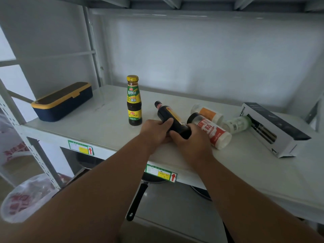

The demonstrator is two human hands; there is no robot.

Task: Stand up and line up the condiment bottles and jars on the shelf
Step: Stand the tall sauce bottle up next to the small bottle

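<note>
A dark sauce bottle with a yellow cap stands upright on the white shelf. To its right a dark soy bottle lies tilted, neck pointing away. My left hand and my right hand both grip its lower half. Right of it lies a jar with a black lid and red label. Behind that lies a white jar with an orange label. A small clear jar with a green cap lies further right.
A navy box with a yellow-rimmed lid sits at the shelf's left end. A grey bottle carton lies at the right end. A frying pan with a black handle rests on the lower shelf. A plastic bag hangs at lower left.
</note>
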